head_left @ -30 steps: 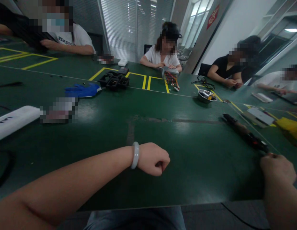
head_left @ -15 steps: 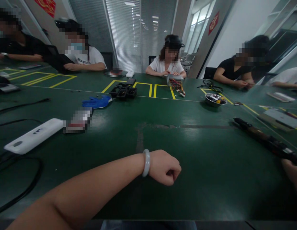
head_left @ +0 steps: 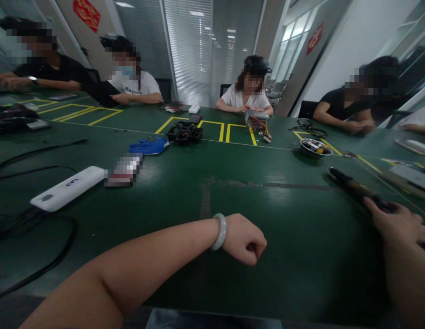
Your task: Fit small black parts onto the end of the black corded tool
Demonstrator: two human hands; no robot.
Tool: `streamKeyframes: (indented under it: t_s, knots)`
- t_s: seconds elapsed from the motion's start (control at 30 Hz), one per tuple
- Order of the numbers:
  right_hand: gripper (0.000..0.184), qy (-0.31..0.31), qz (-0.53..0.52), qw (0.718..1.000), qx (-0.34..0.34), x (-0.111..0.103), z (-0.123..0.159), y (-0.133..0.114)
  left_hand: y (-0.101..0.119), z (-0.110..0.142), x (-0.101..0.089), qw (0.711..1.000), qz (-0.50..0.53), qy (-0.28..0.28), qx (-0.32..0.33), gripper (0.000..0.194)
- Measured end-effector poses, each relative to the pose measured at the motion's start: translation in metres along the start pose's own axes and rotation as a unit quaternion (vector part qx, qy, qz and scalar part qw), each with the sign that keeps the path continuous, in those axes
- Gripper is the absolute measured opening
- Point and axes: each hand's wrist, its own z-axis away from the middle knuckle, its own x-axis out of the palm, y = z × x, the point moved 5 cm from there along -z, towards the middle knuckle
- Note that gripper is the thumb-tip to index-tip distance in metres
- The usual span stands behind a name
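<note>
Green bench [head_left: 284,283]: reaches beneath both forearms; the long black tool [head_left: 351,185] lies on it, tip pointing away.
Left hand [head_left: 241,240]: curled into a loose fist, left of the tool, apart from it; no object visible inside.
Right hand [head_left: 397,224]: has moved from the tool's near end to farther along its body, thumb against it; whether the fingers close round it, I cannot tell. Contact now looks fuller, I judge.
White bar [head_left: 80,184]: well left of the tool.
Blue glove [head_left: 149,146]: left of the tool, farther off.
Metal bowl [head_left: 315,155]: just beyond the tool's tip.
Co-worker [head_left: 229,98]: far beyond the tool.
</note>
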Motion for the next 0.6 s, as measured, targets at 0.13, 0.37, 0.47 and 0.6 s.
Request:
streamKeyframes:
  t_s: [0.13,0.37,0.47,0.6]
  knots:
    - [0.086,-0.025,-0.025,0.998,-0.057,0.001,0.041,-0.088,-0.001,0.0,0.002,1.0,0.006,-0.012,0.004,0.007]
    - [0.063,-0.085,-0.088,0.95,-0.287,0.008,0.129,-0.24,-0.001,0.002,0.001,1.0,0.005,-0.002,0.008,0.007]
    - [0.056,-0.112,-0.12,0.915,-0.368,0.006,0.17,-0.282,-0.001,0.002,-0.001,1.0,0.01,0.004,0.011,0.006]
    - [0.05,-0.128,-0.143,0.885,-0.425,0.002,0.224,-0.321,-0.001,0.002,0.0,1.0,0.0,0.017,0.014,0.005]
